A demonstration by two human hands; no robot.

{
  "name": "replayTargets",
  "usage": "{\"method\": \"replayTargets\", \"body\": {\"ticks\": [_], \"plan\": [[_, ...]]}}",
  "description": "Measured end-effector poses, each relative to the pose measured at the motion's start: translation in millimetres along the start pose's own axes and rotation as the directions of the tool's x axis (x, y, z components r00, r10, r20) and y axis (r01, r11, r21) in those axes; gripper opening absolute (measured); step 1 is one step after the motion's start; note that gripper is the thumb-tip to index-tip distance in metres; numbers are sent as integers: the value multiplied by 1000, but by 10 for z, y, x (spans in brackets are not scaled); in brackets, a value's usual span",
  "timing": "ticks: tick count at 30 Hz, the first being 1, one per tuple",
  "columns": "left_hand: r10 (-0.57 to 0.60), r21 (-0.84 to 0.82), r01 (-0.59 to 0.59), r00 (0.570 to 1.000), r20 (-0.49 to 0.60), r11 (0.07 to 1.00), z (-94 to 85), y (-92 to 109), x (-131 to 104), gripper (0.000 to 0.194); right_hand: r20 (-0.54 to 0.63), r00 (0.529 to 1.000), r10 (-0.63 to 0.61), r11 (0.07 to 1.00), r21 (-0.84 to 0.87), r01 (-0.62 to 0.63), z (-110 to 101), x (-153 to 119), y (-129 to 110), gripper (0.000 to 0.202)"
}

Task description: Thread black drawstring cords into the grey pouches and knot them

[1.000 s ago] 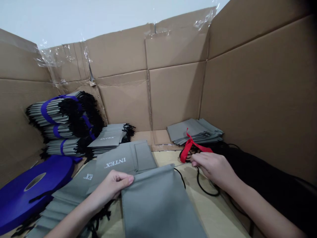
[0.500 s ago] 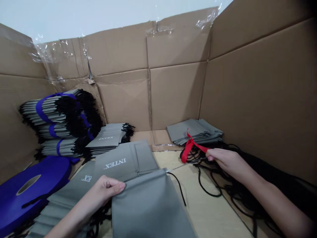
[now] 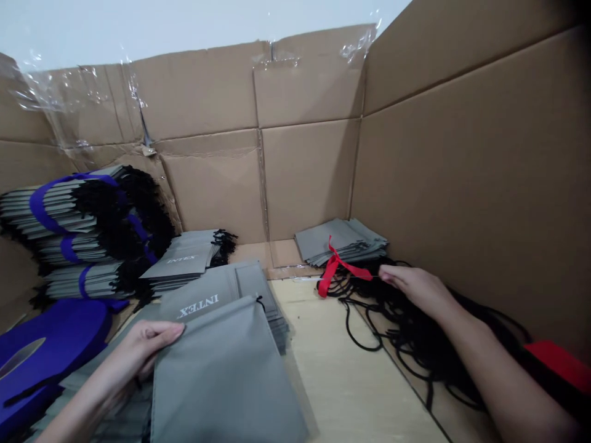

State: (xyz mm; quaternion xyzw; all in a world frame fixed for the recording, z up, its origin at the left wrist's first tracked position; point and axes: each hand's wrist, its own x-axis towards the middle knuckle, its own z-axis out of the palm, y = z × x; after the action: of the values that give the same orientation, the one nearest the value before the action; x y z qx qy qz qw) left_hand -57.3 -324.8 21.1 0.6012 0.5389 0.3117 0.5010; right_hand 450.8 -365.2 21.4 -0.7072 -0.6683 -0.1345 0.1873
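Note:
My left hand point(image 3: 143, 344) pinches the upper left edge of a grey drawstring pouch point(image 3: 221, 375) between thumb and fingers. A short black cord end pokes out at the pouch's upper right corner. Off to the right, my right hand point(image 3: 410, 286) is closed in a pinch on a thin, pale rod point(image 3: 307, 280) with a red ribbon point(image 3: 348, 264) on it. The rod points left, apart from the pouch. Behind the held pouch lie grey pouches point(image 3: 198, 301) printed INTEX. Loose black cords point(image 3: 397, 332) lie under my right hand and forearm.
Bundles of pouches tied with blue straps point(image 3: 69, 215) stand at the left, above a blue strap roll point(image 3: 55, 344). Further pouch stacks lie at the back point(image 3: 180, 258) and back right point(image 3: 339, 240). Cardboard walls point(image 3: 305, 166) enclose the tabletop point(image 3: 351, 381). Something red point(image 3: 558, 363) shows at far right.
The rod ran to the pouch's top corner before and is now away from it. The long cord tail there now shows only a short end. The view has shifted right.

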Motion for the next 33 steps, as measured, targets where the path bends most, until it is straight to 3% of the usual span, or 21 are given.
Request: {"method": "replayTargets", "body": {"ticks": [5,8,10,13,14,17,20,22,25,29,33], "plan": [[-18,-8,19,986,165,1000,100,-39,45,55,91,996,-4,995,-101,13,164,74,-365,27],[-34,20,32,990,138,999,115,-31,17,52,115,993,9,990,-144,8,232,90,-476,29],[-26,22,24,995,97,999,89,-1,-31,51,93,995,32,984,-175,-15,237,83,-534,32],[-11,31,7,991,131,999,34,45,-104,51,-35,999,4,984,-175,-10,210,39,-745,54],[-10,37,4,988,156,999,20,53,-123,51,-74,996,-47,991,-129,37,198,12,-864,60],[-56,15,54,979,198,998,-3,49,-162,53,66,958,-279,919,307,247,171,-103,-1324,62],[-123,-27,131,968,217,991,-2,31,-173,53,195,840,-507,731,613,298,165,-215,-1722,46],[-120,-32,132,962,244,991,1,23,-164,49,186,822,-538,661,698,274,162,-252,-1842,29],[-85,-26,97,952,293,995,5,16,-128,40,198,843,-501,567,810,146,125,-258,-1834,30],[-23,-59,43,952,305,997,26,1,-80,47,314,873,-373,506,858,-93,27,-278,-1788,34],[-18,-63,40,949,316,997,50,-6,-67,47,360,837,-411,441,883,-163,-2,-339,-1868,39]]}}
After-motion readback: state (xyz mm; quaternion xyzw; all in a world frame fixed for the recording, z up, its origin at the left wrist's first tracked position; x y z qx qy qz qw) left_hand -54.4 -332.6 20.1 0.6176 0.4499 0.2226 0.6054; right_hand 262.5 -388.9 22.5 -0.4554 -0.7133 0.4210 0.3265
